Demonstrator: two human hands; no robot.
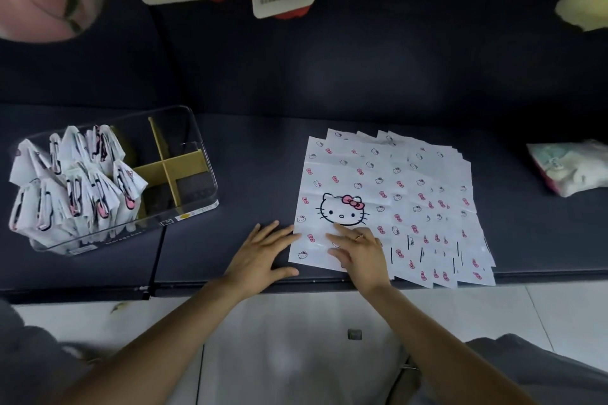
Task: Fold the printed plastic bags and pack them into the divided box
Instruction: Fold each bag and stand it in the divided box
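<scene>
Two hands lie flat, fingers straight: the left hand (263, 251) on the dark tabletop (237, 174) touching the edge of the bag stack (388, 204), the right hand (360, 251) pressing its cat-and-bow printed top sheet. The clear divided box (184, 154), left, holds folded bags (72, 181); its label is unreadable.

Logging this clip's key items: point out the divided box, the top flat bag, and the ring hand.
divided box (171, 171), head view, on the tan cross divider.
top flat bag (342, 209), head view, on the large cat face print.
right hand (362, 251), head view, on the back of the hand, below the ring.
</scene>
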